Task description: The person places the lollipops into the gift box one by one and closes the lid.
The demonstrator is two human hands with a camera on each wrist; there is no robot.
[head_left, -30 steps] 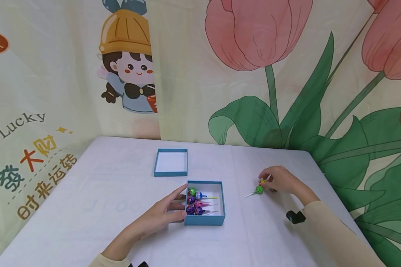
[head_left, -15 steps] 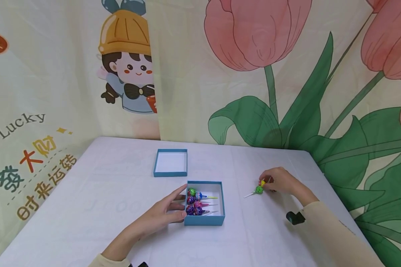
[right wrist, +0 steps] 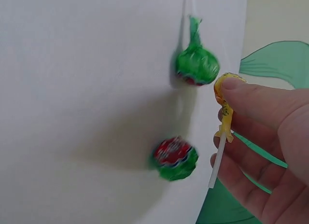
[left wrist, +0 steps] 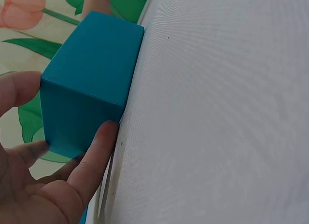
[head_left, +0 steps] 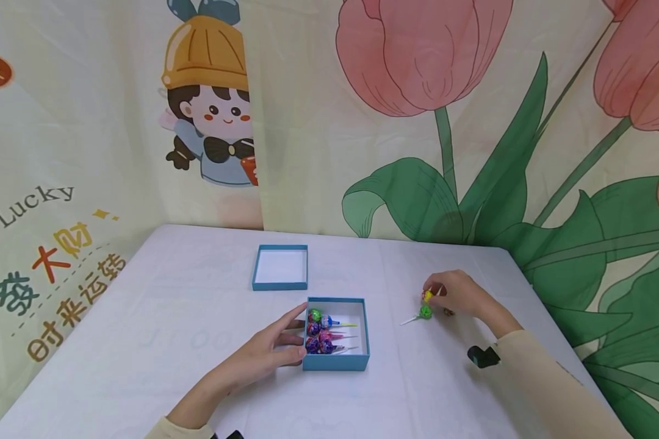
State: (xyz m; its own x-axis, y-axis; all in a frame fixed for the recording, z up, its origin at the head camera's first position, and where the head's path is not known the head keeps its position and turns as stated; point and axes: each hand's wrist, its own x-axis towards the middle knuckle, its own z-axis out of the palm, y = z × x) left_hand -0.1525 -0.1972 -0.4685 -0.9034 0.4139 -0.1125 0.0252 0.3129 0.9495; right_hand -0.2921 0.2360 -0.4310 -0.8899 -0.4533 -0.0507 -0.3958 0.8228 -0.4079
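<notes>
My right hand (head_left: 457,294) pinches a yellow-wrapped lollipop (right wrist: 225,108) by its head between thumb and fingers, its white stick hanging free. Beside it on the table lies a green lollipop (head_left: 425,312); a second one with a red and green wrapper (right wrist: 176,159) shows in the right wrist view. A blue box (head_left: 337,363) stands in front of me, several wrapped lollipops (head_left: 320,341) lying inside, mostly with heads to the left. My left hand (head_left: 269,347) rests against the box's left side, thumb and fingers spread and touching its wall.
The box's blue lid (head_left: 280,286) lies inside-up behind and left of the box. White cloth covers the table (head_left: 208,305). A printed fabric backdrop (head_left: 302,122) hangs along the far edge.
My right hand has risen slightly and moved a little left, lifting the yellow lollipop away from the green one. The left hand and the box stay put.
</notes>
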